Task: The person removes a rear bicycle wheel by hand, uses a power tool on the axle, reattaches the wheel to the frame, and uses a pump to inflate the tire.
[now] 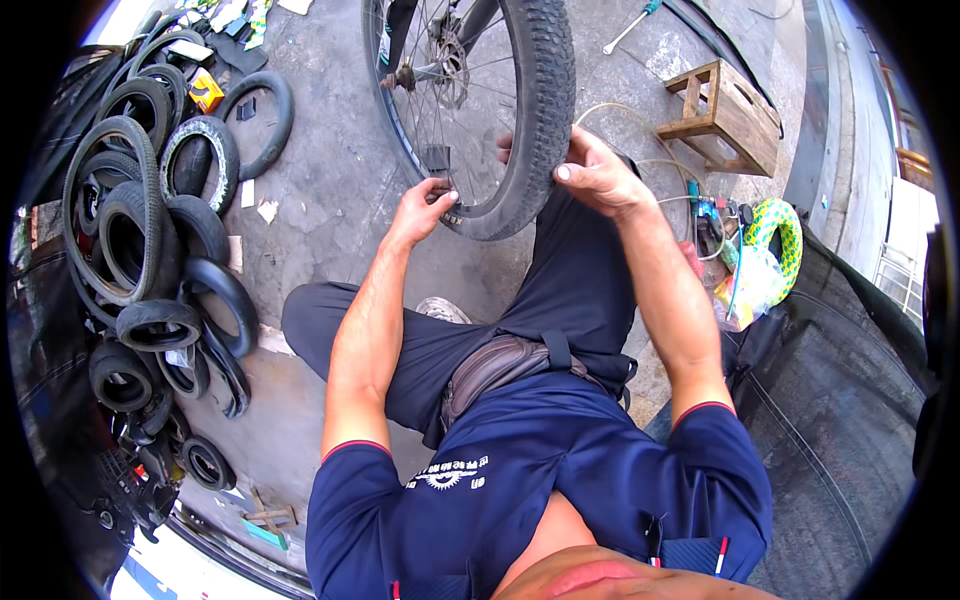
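Note:
A bicycle wheel with a knobby black tyre (545,90) stands upright in front of me, its spokes and brake disc (453,85) showing. Around the right side of the tyre curves my right hand (600,178), thumb against the tread; fingertips show faintly behind the spokes. At the lower left of the rim, my left hand (425,208) is closed in a pinch, thumb and forefinger together. Whatever sits between those fingertips is too small to make out. A dark patch (436,158) lies just above them, by the spokes.
Piled tyres (150,230) and an orange box (206,90) fill the left side. To the right stand a wooden stool (725,118), a thin hose (605,108), a coiled green-and-yellow ring (775,240) and a plastic bag (755,285). A long tool (630,28) lies on the floor beyond.

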The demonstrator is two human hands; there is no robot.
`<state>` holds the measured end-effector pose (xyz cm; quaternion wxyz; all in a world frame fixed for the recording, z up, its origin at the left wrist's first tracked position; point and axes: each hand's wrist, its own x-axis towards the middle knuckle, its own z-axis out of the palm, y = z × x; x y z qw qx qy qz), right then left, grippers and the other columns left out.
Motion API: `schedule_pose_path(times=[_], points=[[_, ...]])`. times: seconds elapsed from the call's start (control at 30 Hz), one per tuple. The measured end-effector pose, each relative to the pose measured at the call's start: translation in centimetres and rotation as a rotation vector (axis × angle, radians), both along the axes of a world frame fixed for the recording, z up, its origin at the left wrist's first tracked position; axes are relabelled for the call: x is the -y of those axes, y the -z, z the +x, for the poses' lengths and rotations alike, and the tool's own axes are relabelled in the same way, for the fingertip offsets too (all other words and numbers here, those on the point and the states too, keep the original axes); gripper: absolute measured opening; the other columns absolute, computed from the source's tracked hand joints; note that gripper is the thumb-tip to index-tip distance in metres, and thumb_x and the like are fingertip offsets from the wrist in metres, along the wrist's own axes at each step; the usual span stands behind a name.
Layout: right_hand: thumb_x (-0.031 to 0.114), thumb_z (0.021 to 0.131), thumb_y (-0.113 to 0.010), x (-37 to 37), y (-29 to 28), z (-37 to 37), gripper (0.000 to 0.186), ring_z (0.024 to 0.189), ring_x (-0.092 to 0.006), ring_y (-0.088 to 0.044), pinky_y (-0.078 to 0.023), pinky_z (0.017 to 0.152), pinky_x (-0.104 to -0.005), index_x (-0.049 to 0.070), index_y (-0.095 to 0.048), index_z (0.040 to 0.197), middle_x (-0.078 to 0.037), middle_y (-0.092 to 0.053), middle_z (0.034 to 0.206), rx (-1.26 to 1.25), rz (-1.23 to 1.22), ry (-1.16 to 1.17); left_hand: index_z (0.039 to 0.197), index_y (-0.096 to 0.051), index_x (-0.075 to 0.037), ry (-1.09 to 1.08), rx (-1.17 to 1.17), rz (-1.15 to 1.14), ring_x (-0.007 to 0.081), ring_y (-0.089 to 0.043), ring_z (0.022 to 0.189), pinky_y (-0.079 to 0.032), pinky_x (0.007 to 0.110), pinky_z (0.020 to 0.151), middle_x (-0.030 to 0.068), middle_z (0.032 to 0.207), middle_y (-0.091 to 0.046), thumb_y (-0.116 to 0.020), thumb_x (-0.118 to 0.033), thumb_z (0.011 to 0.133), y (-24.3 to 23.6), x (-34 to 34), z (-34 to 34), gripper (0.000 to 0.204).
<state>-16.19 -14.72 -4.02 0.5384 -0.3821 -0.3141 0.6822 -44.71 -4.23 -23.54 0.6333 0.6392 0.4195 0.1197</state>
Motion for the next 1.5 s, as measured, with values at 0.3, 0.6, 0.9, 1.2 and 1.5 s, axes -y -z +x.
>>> schedule_pose_path(times=[0.3, 0.6, 0.9, 1.2, 1.5], points=[[0.023, 0.075, -0.088, -0.6, 1.1, -1.9, 0.073, 0.123, -0.0259, -0.062, -0.044, 0.112, -0.0410, -0.004, -0.056, 0.135, -0.015, -0.066, 0.129, -0.056, 0.076, 0.003, 0.124, -0.064, 0.003, 0.036, -0.050, -0.085, 0.0186, -0.066, 0.104, -0.052, 0.034, 0.093, 0.0116, 0.111, -0.071, -0.071, -0.014, 0.095, -0.5, -0.6, -1.6, 0.034], [0.019, 0.073, -0.088, -1.0, 1.2, -2.1, 0.073, 0.120, -0.0244, -0.063, -0.045, 0.110, -0.0402, -0.002, -0.057, 0.136, -0.014, -0.068, 0.126, -0.091, 0.057, 0.007, 0.121, -0.065, 0.001, 0.048, -0.053, -0.101, 0.0168, -0.065, 0.100, -0.053, 0.033, 0.091, 0.0090, 0.107, -0.071, -0.073, -0.014, 0.093, -0.9, -0.9, -1.9, 0.033], [0.027, 0.071, -0.092, -0.3, 0.0, -0.9, 0.081, 0.129, -0.0253, -0.057, -0.038, 0.116, -0.0417, -0.001, -0.056, 0.138, -0.013, -0.063, 0.134, -0.039, 0.003, -0.042, 0.123, -0.065, -0.001, 0.079, -0.014, -0.145, 0.0156, -0.065, 0.100, -0.053, 0.033, 0.091, 0.0058, 0.106, -0.070, -0.074, -0.009, 0.090, -0.1, -0.5, -1.0, 0.035], [0.011, 0.084, -0.078, -1.2, -6.7, -0.7, 0.074, 0.127, -0.0285, -0.057, -0.046, 0.108, -0.0414, 0.001, -0.044, 0.149, -0.020, -0.058, 0.140, 0.411, -0.245, -0.099, 0.137, -0.053, 0.003, -0.149, -0.331, 0.145, 0.0275, -0.066, 0.117, -0.051, 0.038, 0.099, 0.0218, 0.128, -0.067, -0.070, -0.017, 0.093, -8.4, -0.5, -5.1, 0.052], [0.007, 0.080, -0.067, -4.0, -37.1, 19.0, 0.063, 0.127, -0.0354, -0.054, -0.046, 0.106, -0.0444, 0.008, -0.050, 0.141, -0.018, -0.055, 0.139, 1.676, -0.237, 0.681, 0.120, -0.065, 0.004, -0.326, -0.403, -0.077, 0.0243, -0.070, 0.103, -0.055, 0.036, 0.091, 0.0179, 0.111, -0.073, -0.069, -0.018, 0.093, -38.6, 5.4, -11.8, 0.035]])
